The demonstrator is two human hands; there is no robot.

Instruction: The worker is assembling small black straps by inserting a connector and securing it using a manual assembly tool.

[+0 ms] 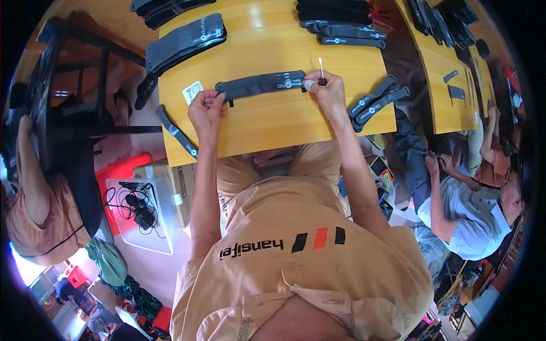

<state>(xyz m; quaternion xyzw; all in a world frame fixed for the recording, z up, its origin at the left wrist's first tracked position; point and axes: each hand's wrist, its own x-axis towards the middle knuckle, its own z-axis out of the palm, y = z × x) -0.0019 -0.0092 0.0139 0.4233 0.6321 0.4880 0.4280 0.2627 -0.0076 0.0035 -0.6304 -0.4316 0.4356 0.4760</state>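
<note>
A dark grey fabric strap (261, 86) with white print near its right end is stretched between my two hands above the wooden table. My left hand (206, 113) pinches its left end between thumb and fingers. At the strap's other end, my right hand (327, 92) grips it with thumb and forefinger. A small screwdriver (322, 71) with a dark handle sticks up from the right hand too, its pale tip pointing away from me. Small black tabs show below the strap. A white label (193, 92) lies beside my left hand.
Dark strap stacks (186, 44) sit at the table's far left, with more straps (347, 34) at the far right. Two straps (378, 103) lie by the right edge and a single strap (176, 133) at the left. Below stands a clear bin (166, 219) with cables; people sit on both sides.
</note>
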